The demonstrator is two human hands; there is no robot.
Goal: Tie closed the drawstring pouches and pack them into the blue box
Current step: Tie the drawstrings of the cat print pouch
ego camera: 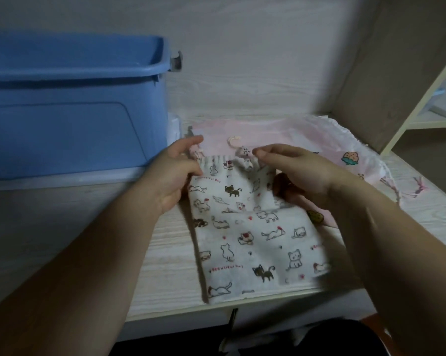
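Our left hand (175, 176) pinches the cat-print pouch (255, 242) at its top-left corner, and our right hand (304, 176) pinches its bunched top edge. White with little cats, it lies flat on the desk (62, 227), overlapping pink pouches (268, 129), right of the blue box (70, 111).

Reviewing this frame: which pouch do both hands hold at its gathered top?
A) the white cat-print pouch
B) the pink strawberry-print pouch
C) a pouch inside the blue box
A: the left hand and the right hand pinch the gathered top edge of the cat-print pouch, which lies flat on the desk.
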